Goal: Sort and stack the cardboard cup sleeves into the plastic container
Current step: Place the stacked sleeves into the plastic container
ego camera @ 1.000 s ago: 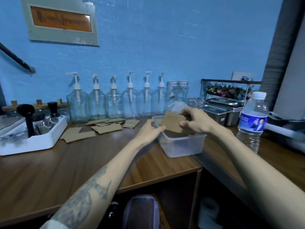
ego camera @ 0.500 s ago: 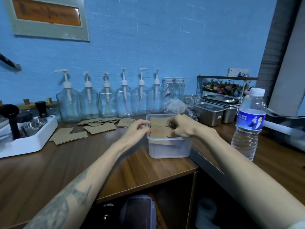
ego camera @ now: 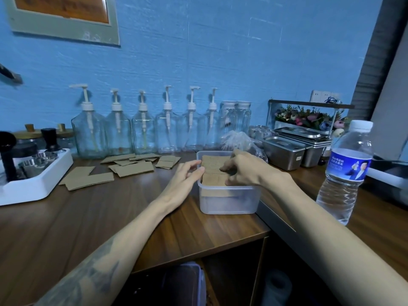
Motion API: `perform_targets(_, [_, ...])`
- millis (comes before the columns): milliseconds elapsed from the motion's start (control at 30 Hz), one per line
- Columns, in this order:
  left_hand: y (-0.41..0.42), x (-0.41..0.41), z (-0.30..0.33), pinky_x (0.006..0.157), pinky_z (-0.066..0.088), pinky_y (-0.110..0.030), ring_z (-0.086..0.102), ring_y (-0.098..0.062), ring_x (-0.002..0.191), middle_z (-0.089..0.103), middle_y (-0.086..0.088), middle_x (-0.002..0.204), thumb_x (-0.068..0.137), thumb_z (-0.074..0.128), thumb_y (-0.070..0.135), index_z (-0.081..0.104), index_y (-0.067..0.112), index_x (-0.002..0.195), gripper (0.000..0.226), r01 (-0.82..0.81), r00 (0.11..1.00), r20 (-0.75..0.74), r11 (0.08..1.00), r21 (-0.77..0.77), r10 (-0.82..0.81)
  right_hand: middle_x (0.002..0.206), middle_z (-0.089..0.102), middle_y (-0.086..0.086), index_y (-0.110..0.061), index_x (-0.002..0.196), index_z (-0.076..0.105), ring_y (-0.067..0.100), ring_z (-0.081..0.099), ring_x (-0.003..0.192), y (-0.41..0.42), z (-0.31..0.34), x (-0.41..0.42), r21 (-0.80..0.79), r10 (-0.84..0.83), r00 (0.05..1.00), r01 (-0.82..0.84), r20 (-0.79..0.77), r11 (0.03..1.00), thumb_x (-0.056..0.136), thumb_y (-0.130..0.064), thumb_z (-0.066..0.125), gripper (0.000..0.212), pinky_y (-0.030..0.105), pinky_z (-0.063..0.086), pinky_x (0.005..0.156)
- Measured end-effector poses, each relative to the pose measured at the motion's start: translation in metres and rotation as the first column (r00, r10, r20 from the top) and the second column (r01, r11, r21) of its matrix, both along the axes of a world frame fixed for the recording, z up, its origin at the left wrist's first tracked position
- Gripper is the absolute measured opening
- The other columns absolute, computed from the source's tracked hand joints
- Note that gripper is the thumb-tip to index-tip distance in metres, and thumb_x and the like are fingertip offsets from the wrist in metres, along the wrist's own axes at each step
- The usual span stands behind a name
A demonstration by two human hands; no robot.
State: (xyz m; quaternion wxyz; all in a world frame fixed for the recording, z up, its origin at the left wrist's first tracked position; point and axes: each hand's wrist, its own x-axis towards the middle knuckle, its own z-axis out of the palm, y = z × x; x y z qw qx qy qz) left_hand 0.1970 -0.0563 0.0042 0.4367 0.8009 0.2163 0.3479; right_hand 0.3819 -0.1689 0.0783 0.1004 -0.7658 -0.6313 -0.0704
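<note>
Item: plastic container (ego camera: pixel 228 203), clear, near the counter's right edge; cardboard cup sleeves (ego camera: pixel 213 167) already lie stacked inside, the top one flat.
Right hand (ego camera: pixel 241 171): over the container, fingers curled down onto the top sleeve, pressing or pinching it; which, I cannot tell.
Left hand (ego camera: pixel 184 178): at the container's left rim, fingers loosely spread, tips touching the sleeve's edge, holding nothing.
Step in hand, by my reckoning: seating a sleeve on the stack.
Remaining: loose sleeves (ego camera: pixel 132 167) scattered to the left, before the pump bottles (ego camera: pixel 143 129); next move calls for reaching left to collect one.
</note>
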Motion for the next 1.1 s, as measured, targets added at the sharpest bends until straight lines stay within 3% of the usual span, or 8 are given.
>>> perform_targets(200, [-0.002, -0.001, -0.001, 0.113, 0.036, -0.038, 0.042, 0.012, 0.118, 0.043, 0.019, 0.130, 0.093, 0.043, 0.064, 0.048, 0.043, 0.135, 0.048, -0.013, 1.000, 0.002, 1.000, 0.013, 0.013, 0.115, 0.050, -0.002, -0.030, 0.127, 0.065, 0.020, 0.049, 0.118, 0.000, -0.001, -0.002, -0.009, 0.011, 0.999, -0.010, 0.043, 1.000, 0.080, -0.040, 0.075, 0.049, 0.040, 0.047, 0.096])
perform_targets(367, [-0.003, -0.004, -0.001, 0.113, 0.037, -0.037, 0.046, 0.006, 0.122, 0.045, 0.026, 0.128, 0.091, 0.042, 0.068, 0.050, 0.045, 0.131, 0.047, -0.031, 0.999, 0.027, 0.999, -0.010, 0.032, 0.115, 0.053, -0.001, -0.024, 0.127, 0.065, 0.019, 0.054, 0.112, -0.002, 0.000, -0.001, 0.015, 0.002, 1.000, -0.002, -0.022, 1.000, 0.077, -0.042, 0.077, 0.054, 0.039, 0.048, 0.097])
perform_targets(667, [-0.003, -0.014, 0.007, 0.108, 0.041, -0.036, 0.051, -0.004, 0.122, 0.052, 0.015, 0.131, 0.098, 0.042, 0.057, 0.054, 0.040, 0.125, 0.034, -0.119, 0.992, 0.031, 0.993, 0.000, 0.119, 0.108, 0.055, -0.006, -0.023, 0.124, 0.066, 0.014, 0.059, 0.104, -0.001, 0.001, -0.005, 0.097, 0.028, 0.988, -0.014, -0.149, 0.995, 0.070, -0.046, 0.083, 0.062, 0.040, 0.051, 0.097])
perform_targets(900, [-0.004, -0.020, 0.012, 0.080, 0.033, -0.008, 0.043, 0.021, 0.104, 0.050, 0.017, 0.129, 0.099, 0.044, 0.053, 0.055, 0.036, 0.125, 0.033, -0.143, 0.990, 0.023, 0.988, 0.058, 0.142, 0.103, 0.054, -0.006, -0.024, 0.122, 0.067, 0.015, 0.055, 0.098, 0.003, 0.004, -0.015, 0.140, 0.047, 0.986, -0.025, -0.157, 0.990, 0.072, -0.050, 0.081, 0.058, 0.039, 0.050, 0.093])
perform_targets(1033, [0.001, -0.027, 0.017, 0.082, 0.035, -0.008, 0.049, 0.010, 0.106, 0.052, 0.010, 0.128, 0.099, 0.050, 0.045, 0.055, 0.024, 0.133, 0.040, -0.190, 0.982, 0.022, 0.975, 0.115, 0.189, 0.105, 0.053, -0.004, -0.026, 0.123, 0.065, 0.018, 0.056, 0.100, 0.012, 0.010, -0.031, 0.160, 0.078, 0.990, -0.058, -0.120, 0.985, 0.082, -0.048, 0.072, 0.047, 0.041, 0.048, 0.091])
perform_targets(1100, [0.007, -0.036, 0.021, 0.091, 0.037, -0.017, 0.053, -0.002, 0.110, 0.051, 0.008, 0.127, 0.098, 0.053, 0.042, 0.054, 0.024, 0.133, 0.039, -0.227, 0.973, -0.005, 0.962, 0.153, 0.231, 0.110, 0.054, -0.001, -0.023, 0.125, 0.063, 0.021, 0.056, 0.107, 0.020, 0.017, -0.043, 0.179, 0.096, 0.990, -0.077, -0.104, 0.981, 0.086, -0.044, 0.068, 0.045, 0.041, 0.047, 0.093])
